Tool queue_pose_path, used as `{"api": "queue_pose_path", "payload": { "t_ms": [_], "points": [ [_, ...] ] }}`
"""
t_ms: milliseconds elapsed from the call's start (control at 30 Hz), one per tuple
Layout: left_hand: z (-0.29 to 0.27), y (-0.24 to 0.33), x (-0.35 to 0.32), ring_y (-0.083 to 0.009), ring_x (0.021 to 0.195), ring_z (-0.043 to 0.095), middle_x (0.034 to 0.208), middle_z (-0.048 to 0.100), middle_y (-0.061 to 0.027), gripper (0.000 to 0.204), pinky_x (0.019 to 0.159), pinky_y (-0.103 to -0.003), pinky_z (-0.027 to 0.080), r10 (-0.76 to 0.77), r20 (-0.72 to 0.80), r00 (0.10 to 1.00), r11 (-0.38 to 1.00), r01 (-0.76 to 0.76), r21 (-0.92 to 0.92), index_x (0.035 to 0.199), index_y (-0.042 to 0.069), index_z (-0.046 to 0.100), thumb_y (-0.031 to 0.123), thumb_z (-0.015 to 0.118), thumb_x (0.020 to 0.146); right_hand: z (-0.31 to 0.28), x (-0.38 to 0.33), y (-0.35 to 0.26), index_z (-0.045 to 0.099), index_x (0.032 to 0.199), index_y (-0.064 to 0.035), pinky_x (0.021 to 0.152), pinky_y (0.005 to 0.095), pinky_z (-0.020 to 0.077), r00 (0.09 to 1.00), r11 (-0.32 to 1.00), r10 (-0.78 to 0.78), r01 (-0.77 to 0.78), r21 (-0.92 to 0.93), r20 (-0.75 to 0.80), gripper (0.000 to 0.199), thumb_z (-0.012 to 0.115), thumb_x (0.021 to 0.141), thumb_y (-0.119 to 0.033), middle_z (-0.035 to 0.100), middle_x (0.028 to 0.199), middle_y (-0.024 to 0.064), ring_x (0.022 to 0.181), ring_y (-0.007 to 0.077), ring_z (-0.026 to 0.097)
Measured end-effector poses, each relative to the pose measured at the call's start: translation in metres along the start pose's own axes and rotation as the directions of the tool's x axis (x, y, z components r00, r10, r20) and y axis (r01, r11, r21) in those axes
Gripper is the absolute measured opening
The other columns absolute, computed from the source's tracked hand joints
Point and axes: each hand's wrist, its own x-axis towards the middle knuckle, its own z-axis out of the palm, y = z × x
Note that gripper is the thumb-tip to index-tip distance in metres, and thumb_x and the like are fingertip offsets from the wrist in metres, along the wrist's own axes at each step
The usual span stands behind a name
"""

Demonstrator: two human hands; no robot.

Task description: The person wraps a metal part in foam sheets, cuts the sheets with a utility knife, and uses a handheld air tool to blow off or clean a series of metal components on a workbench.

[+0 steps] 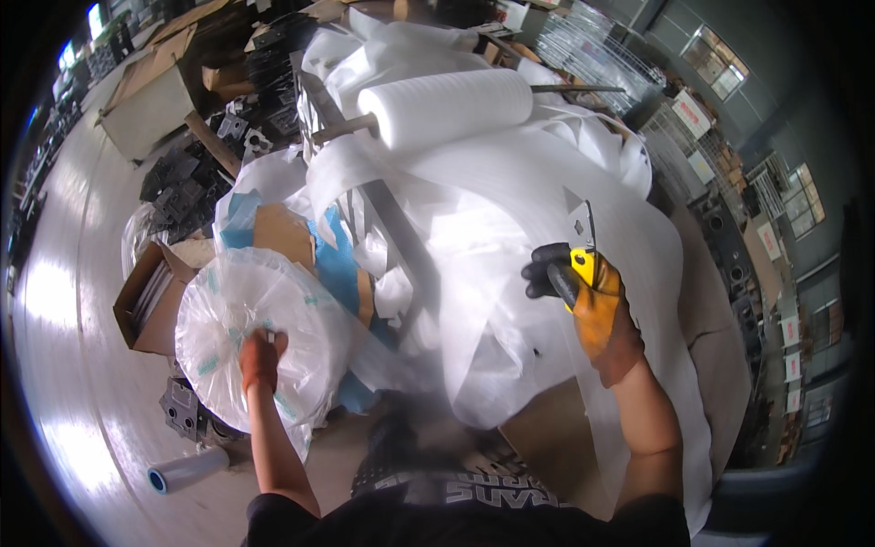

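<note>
My left hand (262, 357), in an orange-red glove, is closed at the middle of a large round roll wrapped in clear plastic (211, 310), its fingers partly sunk into the gathered film. My right hand (588, 296), in a yellow-orange glove with black fingertips, is raised over the white foam sheet (510, 191). It grips a yellow-handled cutting tool (581, 260) whose flat metal blade points up; the exact kind cannot be made out. Beyond both hands, a roll of white foam (447, 105) lies on a long bar, and its sheet drapes down toward me.
A grey metal beam (392, 237) slants between the hands beside blue and brown sheets. At the left are an open cardboard box (150, 296), dark metal parts (178, 182) and a film roll (189, 469) on the floor. Wire racks (597, 55) and stacked goods line the right.
</note>
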Motion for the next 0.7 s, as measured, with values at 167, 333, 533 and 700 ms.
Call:
{"api": "queue_pose_path", "payload": {
  "t_ms": [167,333,533,700],
  "points": [
    [0.007,0.091,0.184,-0.0284,0.121,0.049,0.136,0.048,-0.0165,0.054,0.102,-0.034,0.038,0.382,-0.177,0.907,0.341,-0.317,-0.885,0.137,0.006,0.044,0.026,0.061,0.089,0.007,0.034,-0.005,0.059,0.11,0.0019,0.081,0.0323,0.0511,1.0,0.995,0.028,-0.029,0.097,0.013,0.027,0.051,0.087,-0.01,0.065,0.092,0.0115,0.083,0.0194,0.063],
    [0.031,0.174,0.344,-0.0338,0.116,0.054,0.129,0.054,-0.0184,0.062,0.097,-0.033,0.041,0.374,-0.501,0.78,0.741,-0.576,-0.344,0.14,0.015,0.041,0.027,0.066,0.085,-0.006,0.052,-0.005,0.059,0.111,0.0015,0.065,0.028,0.0487,0.987,0.991,0.126,-0.119,0.068,-0.103,0.024,0.051,0.089,-0.008,0.054,0.067,0.0009,0.056,0.011,0.053],
    [0.065,0.219,0.416,-0.0162,0.083,0.056,0.098,0.062,-0.004,0.048,0.07,-0.03,0.047,0.207,0.02,0.978,0.5,-0.088,-0.861,0.131,0.013,0.047,0.025,0.064,0.088,-0.026,0.064,-0.004,0.058,0.112,0.0014,0.066,0.0276,0.0491,0.969,0.982,0.171,-0.182,-0.044,-0.18,0.024,0.048,0.092,-0.005,0.048,0.065,-0.0024,0.052,0.007,0.046],
    [0.042,0.22,0.399,-0.0122,0.073,0.057,0.088,0.063,-0.0042,0.035,0.06,-0.027,0.047,0.314,-0.018,0.949,0.599,-0.213,-0.772,0.117,0.009,0.059,0.019,0.067,0.084,-0.012,0.082,-0.005,0.06,0.108,-0.0015,0.063,0.0239,0.0456,0.963,0.98,0.136,-0.164,-0.109,-0.232,0.021,0.05,0.089,-0.001,0.063,0.083,0.003,0.067,0.0084,0.054]
  ]
}}
